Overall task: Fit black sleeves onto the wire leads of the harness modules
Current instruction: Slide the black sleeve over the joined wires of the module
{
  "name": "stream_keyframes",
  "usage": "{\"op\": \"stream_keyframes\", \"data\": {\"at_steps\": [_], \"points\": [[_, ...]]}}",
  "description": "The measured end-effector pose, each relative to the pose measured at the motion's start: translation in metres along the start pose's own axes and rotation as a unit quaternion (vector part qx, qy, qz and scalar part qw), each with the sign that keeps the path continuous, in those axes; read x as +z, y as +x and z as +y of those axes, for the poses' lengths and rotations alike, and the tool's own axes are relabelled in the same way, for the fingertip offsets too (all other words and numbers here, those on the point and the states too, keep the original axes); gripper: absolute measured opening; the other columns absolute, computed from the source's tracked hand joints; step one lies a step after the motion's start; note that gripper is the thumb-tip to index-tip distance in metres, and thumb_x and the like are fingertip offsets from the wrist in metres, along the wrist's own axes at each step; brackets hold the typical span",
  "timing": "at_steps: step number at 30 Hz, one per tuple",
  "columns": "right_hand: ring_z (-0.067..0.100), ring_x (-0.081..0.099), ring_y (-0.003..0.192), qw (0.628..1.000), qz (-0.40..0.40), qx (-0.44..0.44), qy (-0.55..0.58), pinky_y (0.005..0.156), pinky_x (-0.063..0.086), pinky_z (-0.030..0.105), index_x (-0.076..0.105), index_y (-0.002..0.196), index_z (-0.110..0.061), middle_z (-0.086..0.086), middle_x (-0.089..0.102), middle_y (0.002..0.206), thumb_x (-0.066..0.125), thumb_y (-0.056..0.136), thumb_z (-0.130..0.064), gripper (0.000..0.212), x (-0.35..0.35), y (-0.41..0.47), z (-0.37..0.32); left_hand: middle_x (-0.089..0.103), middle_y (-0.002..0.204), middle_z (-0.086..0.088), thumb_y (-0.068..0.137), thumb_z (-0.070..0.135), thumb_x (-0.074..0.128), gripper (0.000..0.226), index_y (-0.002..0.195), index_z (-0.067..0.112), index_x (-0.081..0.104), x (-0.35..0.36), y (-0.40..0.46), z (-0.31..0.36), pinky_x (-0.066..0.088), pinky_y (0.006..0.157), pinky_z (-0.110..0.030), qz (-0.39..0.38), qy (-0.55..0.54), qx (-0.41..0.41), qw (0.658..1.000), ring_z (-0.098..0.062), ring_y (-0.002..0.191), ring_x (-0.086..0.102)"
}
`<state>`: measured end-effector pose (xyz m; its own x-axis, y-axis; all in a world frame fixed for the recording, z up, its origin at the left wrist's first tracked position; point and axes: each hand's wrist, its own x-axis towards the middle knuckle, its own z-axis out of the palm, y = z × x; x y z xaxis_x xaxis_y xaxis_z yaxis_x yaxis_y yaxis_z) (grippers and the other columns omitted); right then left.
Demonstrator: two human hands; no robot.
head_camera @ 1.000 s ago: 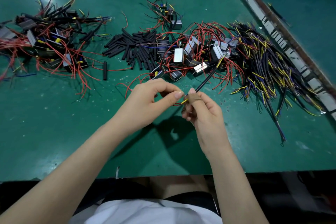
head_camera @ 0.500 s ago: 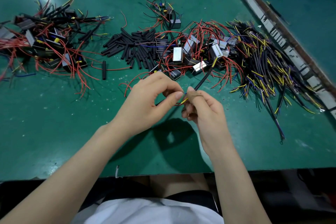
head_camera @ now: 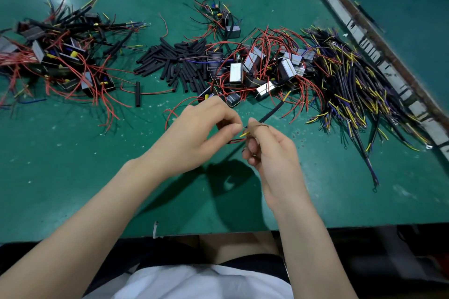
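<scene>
My left hand (head_camera: 201, 133) pinches thin wire leads (head_camera: 243, 134), yellow and red, between thumb and forefinger above the green table (head_camera: 73, 177). My right hand (head_camera: 272, 150) pinches a black sleeve (head_camera: 271, 112) that slants up and to the right, a yellow wire showing at its far end. The fingertips of both hands nearly meet at the sleeve's near end. Loose black sleeves (head_camera: 177, 63) lie piled behind my hands. Harness modules with red leads (head_camera: 257, 70) are heaped to the right of that pile.
Another heap of modules with red wires and sleeved leads (head_camera: 60, 56) lies at the far left. A bundle of black, yellow and purple wires (head_camera: 352, 85) spreads at the right, by a metal rail (head_camera: 369, 39). One sleeve on a red wire (head_camera: 137, 93) lies alone.
Both hands have shifted slightly. More of the yellow and red leads now shows between my fingertips, at the sleeve's near end.
</scene>
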<state>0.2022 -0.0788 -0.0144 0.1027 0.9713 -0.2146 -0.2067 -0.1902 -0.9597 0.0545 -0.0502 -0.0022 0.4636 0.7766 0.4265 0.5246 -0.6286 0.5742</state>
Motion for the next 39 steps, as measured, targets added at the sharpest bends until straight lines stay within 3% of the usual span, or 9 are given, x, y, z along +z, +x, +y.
{"op": "stream_keyframes", "data": {"at_steps": [4,9,12,15,18,23,28,32,39], "points": [[0.010,0.042,0.054,0.999,-0.011,-0.038,-0.024,0.051,0.035,0.017,0.050,0.055,-0.025,-0.007,0.045,0.052,0.058,0.093,-0.029,0.040,-0.002,-0.001,-0.001,0.062,0.086,0.006,0.095,0.025,0.053,0.013,0.087,0.023,0.063,-0.002,0.001,0.002,0.042,0.077,-0.015,-0.010,-0.123,-0.105,0.987,-0.002,0.081,0.054],[0.016,0.039,0.059,0.993,-0.023,-0.095,-0.069,0.051,0.034,0.017,0.048,0.059,-0.024,-0.009,0.048,0.053,0.055,0.095,-0.030,0.037,-0.008,-0.002,-0.004,0.069,0.084,0.003,0.096,0.029,0.050,0.020,0.084,0.028,0.066,-0.003,0.006,0.005,0.047,0.078,-0.027,-0.030,-0.194,-0.185,0.963,-0.019,0.082,0.061],[0.011,0.043,0.058,0.991,-0.035,-0.105,-0.073,0.052,0.036,0.016,0.053,0.061,-0.026,-0.009,0.050,0.054,0.056,0.095,-0.027,0.034,-0.014,-0.001,-0.003,0.069,0.083,0.003,0.095,0.032,0.051,0.021,0.082,0.025,0.066,-0.004,0.005,0.000,0.048,0.078,-0.027,-0.059,-0.191,-0.196,0.960,-0.012,0.076,0.060],[0.007,0.045,0.056,0.991,-0.026,-0.113,-0.068,0.053,0.037,0.014,0.056,0.071,-0.018,-0.010,0.050,0.054,0.058,0.090,-0.031,0.024,-0.019,0.000,-0.002,0.061,0.069,0.018,0.091,0.032,0.056,0.014,0.080,0.028,0.065,-0.008,0.001,-0.005,0.040,0.060,-0.011,-0.083,-0.175,-0.192,0.962,0.004,0.061,0.049],[0.005,0.046,0.055,0.990,-0.001,-0.124,-0.061,0.056,0.038,0.014,0.057,0.076,-0.013,-0.010,0.050,0.054,0.059,0.081,-0.040,0.027,-0.022,0.003,0.000,0.061,0.072,0.026,0.089,0.027,0.061,0.009,0.081,0.032,0.063,-0.011,-0.001,-0.007,0.038,0.062,-0.007,-0.086,-0.144,-0.172,0.971,0.006,0.066,0.054],[0.003,0.049,0.055,0.986,0.020,-0.156,-0.062,0.056,0.041,0.012,0.061,0.079,-0.015,-0.010,0.052,0.059,0.059,0.081,-0.038,0.024,-0.020,0.003,0.003,0.061,0.084,0.015,0.088,0.029,0.062,0.005,0.088,0.031,0.065,-0.006,0.001,-0.003,0.043,0.073,-0.015,-0.081,-0.124,-0.147,0.978,-0.001,0.079,0.056],[0.001,0.050,0.056,0.981,0.049,-0.175,-0.071,0.056,0.041,0.011,0.062,0.079,-0.018,-0.011,0.054,0.060,0.060,0.087,-0.033,0.017,-0.019,0.004,0.008,0.059,0.086,0.014,0.083,0.027,0.068,0.009,0.090,0.032,0.065,-0.003,-0.002,-0.005,0.043,0.072,-0.012,-0.088,-0.132,-0.152,0.976,0.000,0.078,0.056],[0.003,0.048,0.057,0.978,0.059,-0.181,-0.081,0.055,0.040,0.010,0.061,0.077,-0.022,-0.009,0.052,0.060,0.060,0.089,-0.032,0.016,-0.019,0.004,0.010,0.060,0.086,0.008,0.083,0.024,0.071,0.009,0.090,0.022,0.067,0.000,-0.009,-0.007,0.042,0.075,-0.014,-0.058,-0.056,-0.134,0.988,-0.002,0.076,0.056],[0.009,0.048,0.061,0.971,0.016,-0.206,-0.118,0.059,0.043,0.013,0.062,0.076,-0.024,-0.008,0.052,0.062,0.060,0.090,-0.030,0.015,-0.020,0.001,0.004,0.059,0.087,0.002,0.089,0.015,0.063,0.006,0.094,0.012,0.065,0.003,-0.001,0.010,0.033,0.071,-0.001,0.003,-0.042,-0.077,0.996,0.000,0.081,0.052]]}}
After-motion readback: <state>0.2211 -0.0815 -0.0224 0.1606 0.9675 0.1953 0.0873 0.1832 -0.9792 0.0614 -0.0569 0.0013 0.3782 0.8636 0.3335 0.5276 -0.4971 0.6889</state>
